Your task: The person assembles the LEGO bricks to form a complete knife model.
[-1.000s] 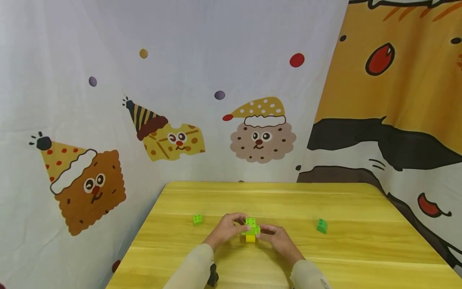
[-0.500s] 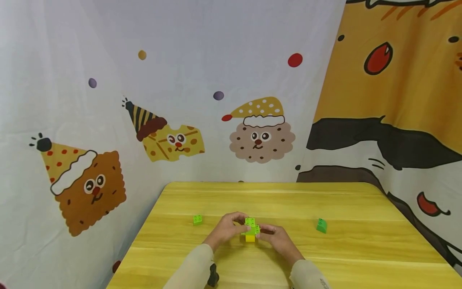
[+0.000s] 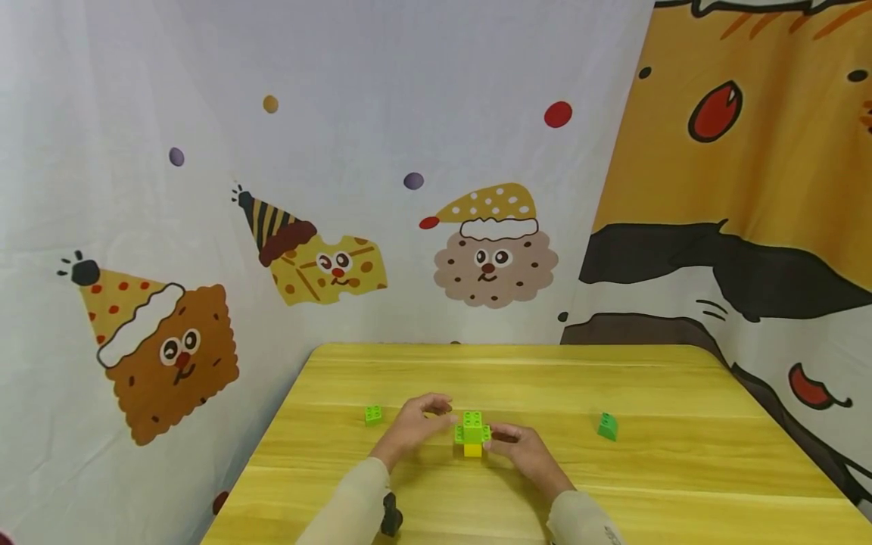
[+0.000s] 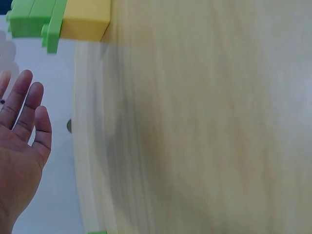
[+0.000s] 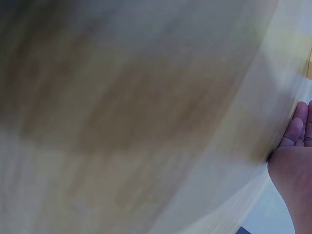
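Note:
In the head view a brick stack [image 3: 473,432] stands on the table, light green bricks above a yellow brick [image 3: 472,450]. My left hand [image 3: 412,425] is just left of it, apart from it, fingers loosely bent and holding nothing. My right hand [image 3: 526,452] holds the stack's right side between thumb and fingers. The left wrist view shows the green bricks [image 4: 33,18] and the yellow brick [image 4: 86,19] beyond my spread left hand [image 4: 22,141]. In the right wrist view my right hand [image 5: 296,156] is partly cut off at the edge.
A small light green brick [image 3: 372,415] lies on the wooden table [image 3: 518,371] at the left. Another, darker green brick [image 3: 608,426] with a sloped side lies at the right. Behind the table hangs a printed cloth [image 3: 354,151].
My left hand has let go of the stack and moved a little to the left, so the stack's left green brick shows. My right hand has stayed in place.

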`<state>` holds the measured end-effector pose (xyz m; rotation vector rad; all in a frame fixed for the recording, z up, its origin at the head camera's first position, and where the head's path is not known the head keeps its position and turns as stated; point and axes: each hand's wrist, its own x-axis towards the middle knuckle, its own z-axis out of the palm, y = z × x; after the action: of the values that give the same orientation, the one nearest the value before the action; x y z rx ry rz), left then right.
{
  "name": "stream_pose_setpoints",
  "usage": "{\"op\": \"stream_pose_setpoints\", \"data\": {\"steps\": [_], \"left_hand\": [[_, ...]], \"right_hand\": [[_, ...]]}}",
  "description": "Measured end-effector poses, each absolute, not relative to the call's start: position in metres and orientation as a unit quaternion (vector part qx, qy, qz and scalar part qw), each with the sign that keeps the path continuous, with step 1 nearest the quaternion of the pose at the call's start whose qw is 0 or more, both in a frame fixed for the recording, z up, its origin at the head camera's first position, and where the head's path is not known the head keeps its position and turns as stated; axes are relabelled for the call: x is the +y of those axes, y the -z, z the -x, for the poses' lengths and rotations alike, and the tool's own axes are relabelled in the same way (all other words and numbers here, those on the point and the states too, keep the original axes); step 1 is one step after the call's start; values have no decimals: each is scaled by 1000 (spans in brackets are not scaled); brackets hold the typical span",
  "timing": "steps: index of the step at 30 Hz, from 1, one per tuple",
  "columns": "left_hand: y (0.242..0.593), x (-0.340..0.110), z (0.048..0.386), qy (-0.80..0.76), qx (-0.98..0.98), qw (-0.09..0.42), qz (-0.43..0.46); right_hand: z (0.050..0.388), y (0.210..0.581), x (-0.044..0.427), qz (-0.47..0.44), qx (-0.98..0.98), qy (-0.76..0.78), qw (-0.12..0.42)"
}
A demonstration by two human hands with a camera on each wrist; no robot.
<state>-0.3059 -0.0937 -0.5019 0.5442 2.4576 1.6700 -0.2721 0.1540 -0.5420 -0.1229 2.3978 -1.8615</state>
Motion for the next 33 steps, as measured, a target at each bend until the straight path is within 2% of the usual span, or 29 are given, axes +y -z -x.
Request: {"op": "stream_pose_setpoints", "data": {"steps": [11,19,33], "left_hand": [[499,-117,315,-559,814,13,-157],[485,-132,308,-572,809,20,-134],[501,-172,323,-567,821,-24,-66]], "right_hand": [[271,539,155,47,791,608,51],[270,539,154,43,791,608,51],[271,540,155,41,788,611,61]]}}
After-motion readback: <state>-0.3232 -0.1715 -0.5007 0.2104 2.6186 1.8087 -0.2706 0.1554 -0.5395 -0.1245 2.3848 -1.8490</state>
